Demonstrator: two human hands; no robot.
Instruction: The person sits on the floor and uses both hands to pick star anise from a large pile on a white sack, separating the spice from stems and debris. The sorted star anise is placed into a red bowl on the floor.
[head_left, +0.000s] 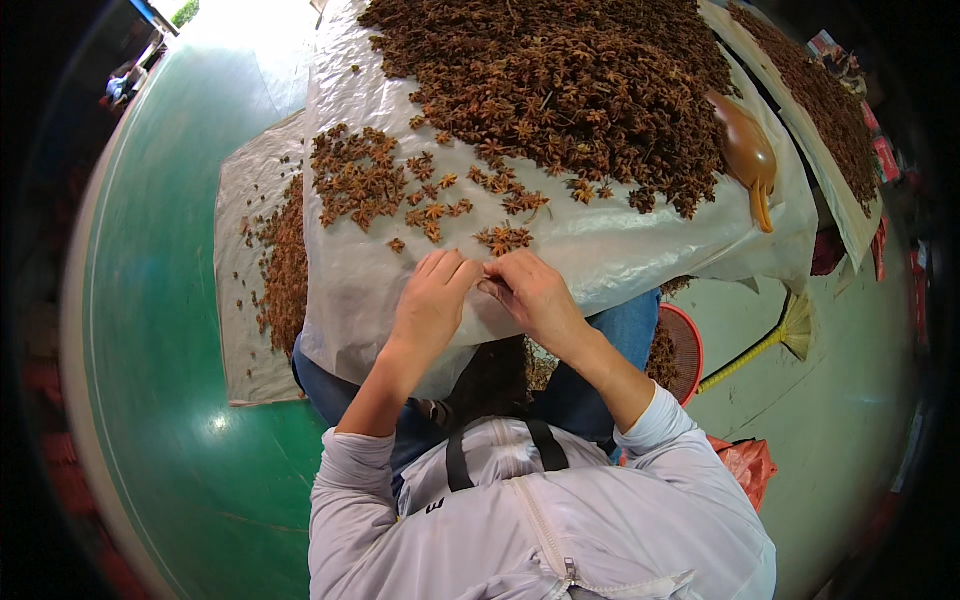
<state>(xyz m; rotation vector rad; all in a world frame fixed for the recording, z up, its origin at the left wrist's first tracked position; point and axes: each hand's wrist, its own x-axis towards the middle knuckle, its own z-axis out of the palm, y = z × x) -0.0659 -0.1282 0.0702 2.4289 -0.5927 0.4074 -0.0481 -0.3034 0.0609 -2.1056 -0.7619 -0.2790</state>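
Both hands meet over the near part of a table covered with a white plastic sheet (352, 300). My left hand (439, 289) and my right hand (529, 292) touch at the fingertips; whatever may be pinched between them is too small or hidden to make out. Just beyond the fingers lies a little cluster of star anise (504, 238). A looser group of star anise (360, 180) spreads to the left, and a large heap of star anise (555, 82) covers the far part of the sheet. A brown plastic scoop (746, 150) rests at the heap's right edge.
Left of the table, more star anise (285, 262) lies on a cloth sheet (247, 360) on the green floor. At the lower right are a red plastic basket (694, 337), a broom with a yellow handle (750, 356) and a red plastic bag (750, 469). Another anise-covered surface (817, 105) stands at right.
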